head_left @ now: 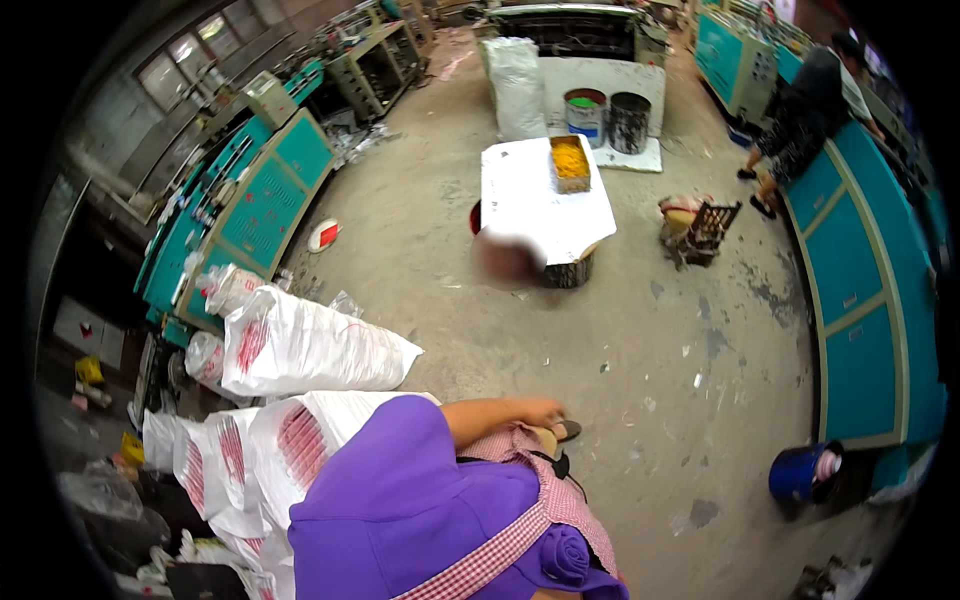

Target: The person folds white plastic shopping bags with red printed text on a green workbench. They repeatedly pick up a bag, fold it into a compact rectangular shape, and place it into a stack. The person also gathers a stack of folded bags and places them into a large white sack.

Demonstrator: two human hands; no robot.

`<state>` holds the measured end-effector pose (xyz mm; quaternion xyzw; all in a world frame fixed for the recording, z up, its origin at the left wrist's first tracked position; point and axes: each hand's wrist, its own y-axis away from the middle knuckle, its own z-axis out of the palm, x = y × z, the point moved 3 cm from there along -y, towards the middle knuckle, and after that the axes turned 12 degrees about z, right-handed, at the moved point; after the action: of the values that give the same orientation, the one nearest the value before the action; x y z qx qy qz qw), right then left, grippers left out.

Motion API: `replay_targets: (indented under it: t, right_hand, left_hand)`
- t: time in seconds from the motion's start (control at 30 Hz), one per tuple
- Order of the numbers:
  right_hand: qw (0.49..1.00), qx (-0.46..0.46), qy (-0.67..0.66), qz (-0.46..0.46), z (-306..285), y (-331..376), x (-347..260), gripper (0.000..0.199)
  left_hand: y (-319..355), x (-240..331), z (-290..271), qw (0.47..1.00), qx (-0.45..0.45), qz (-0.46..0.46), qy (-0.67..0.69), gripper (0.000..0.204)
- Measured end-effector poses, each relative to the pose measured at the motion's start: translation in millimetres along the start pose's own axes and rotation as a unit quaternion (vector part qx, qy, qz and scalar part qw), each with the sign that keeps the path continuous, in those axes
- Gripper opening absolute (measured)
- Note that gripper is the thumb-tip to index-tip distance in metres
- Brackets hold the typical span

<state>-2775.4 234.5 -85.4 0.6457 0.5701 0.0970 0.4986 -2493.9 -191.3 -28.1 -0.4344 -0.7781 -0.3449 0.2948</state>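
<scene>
My left arm, in a purple sleeve, reaches across the front of my body at the lower middle. At its end is my left hand [540, 411], next to the pink checked apron [515, 440] and above a dark shoe [568, 430]. Nothing shows in this hand; its fingers are too small and turned away to read. My right hand is out of view. Ahead stands a low table with a white top [525, 205], bearing a box of orange-yellow pieces [570, 165]. A blurred reddish-brown round patch [510, 258] covers its near left corner.
Full white sacks [320, 345] lie on my left. Teal machines [275, 190] line both sides. A small chair [705, 232], a blue bucket [800, 472] and a dark drum [629, 122] stand on the floor. At the far right, a person [805, 110] leans over a machine.
</scene>
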Motion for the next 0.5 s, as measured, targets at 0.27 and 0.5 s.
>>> replay_targets:
  t: [0.27, 0.5]
  right_hand:
    - [0.993, -0.046, 0.087, -0.061, 52.2, -33.4, -117.2, 0.023]
    - [0.96, -0.141, 0.205, -0.132, 238.7, -19.9, -231.3, 0.022]
  left_hand:
    - [267.6, -173.0, -27.9, 0.814, 0.346, -0.466, -0.004, 0.032]
    - [239.7, -290.9, 54.0, 0.945, 0.075, -0.303, 0.094, 0.036]
